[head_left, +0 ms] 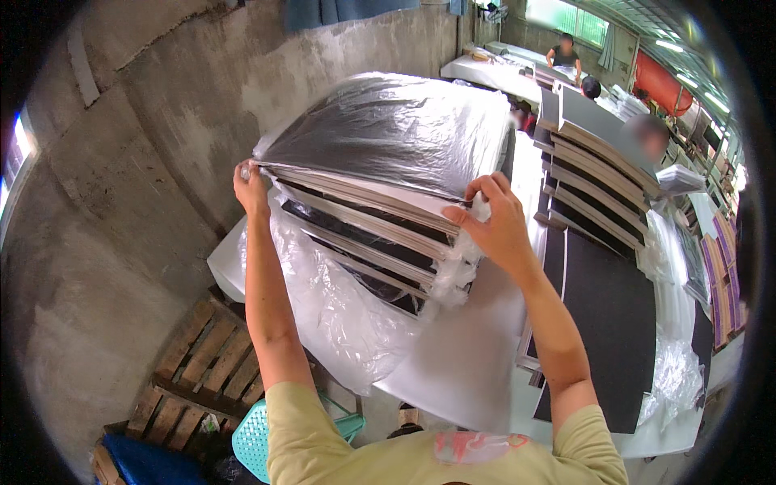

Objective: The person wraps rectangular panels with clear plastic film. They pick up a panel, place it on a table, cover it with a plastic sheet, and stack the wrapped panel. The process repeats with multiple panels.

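Note:
A tall stack of flat black and pale boards stands on the white table in front of me. Clear plastic film lies over its top, wrinkled and shiny above a dark surface. At the near left corner my left hand pinches the film's edge. My right hand is closed on the film at the near right corner, thumb below and fingers on top. Crumpled film bunches beneath the right hand along the stack's side. More loose film hangs down from the front left.
Stepped piles of boards and a large black board are on the right. A concrete wall rises on the left. Below stand a wooden pallet and a turquoise plastic stool. Other people work farther back.

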Available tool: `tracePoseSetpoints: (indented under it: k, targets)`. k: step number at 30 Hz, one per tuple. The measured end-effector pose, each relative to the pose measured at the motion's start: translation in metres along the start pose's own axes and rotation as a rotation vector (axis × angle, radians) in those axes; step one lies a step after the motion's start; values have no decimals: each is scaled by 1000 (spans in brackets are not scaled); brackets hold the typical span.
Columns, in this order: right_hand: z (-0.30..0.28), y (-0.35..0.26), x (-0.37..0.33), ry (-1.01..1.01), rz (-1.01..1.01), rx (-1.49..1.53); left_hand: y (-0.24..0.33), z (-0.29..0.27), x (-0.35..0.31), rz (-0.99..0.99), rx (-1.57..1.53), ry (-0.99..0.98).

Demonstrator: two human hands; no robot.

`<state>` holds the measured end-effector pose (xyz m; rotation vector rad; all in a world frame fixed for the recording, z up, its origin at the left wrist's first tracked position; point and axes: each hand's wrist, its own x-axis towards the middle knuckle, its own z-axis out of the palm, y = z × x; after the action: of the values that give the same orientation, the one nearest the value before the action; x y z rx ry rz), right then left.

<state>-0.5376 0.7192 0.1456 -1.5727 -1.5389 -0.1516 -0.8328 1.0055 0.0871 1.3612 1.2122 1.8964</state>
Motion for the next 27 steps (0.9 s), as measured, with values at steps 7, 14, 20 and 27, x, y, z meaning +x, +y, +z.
tracePoseSetpoints:
  k: [7, 14, 20, 27]
  targets:
    - [20, -5, 4, -74, -100, -88, -25, 27, 33, 131, -77, -43]
    - [22, -26, -1, 40, 36, -25, -33, 28, 34, 134, -51, -2]
    - [24, -15, -1, 106, 23, 132, -41, 15, 40, 177, -96, -127]
    - [10, -15, -43, 210, -274, 28, 38, -25, -35, 66, -169, 6]
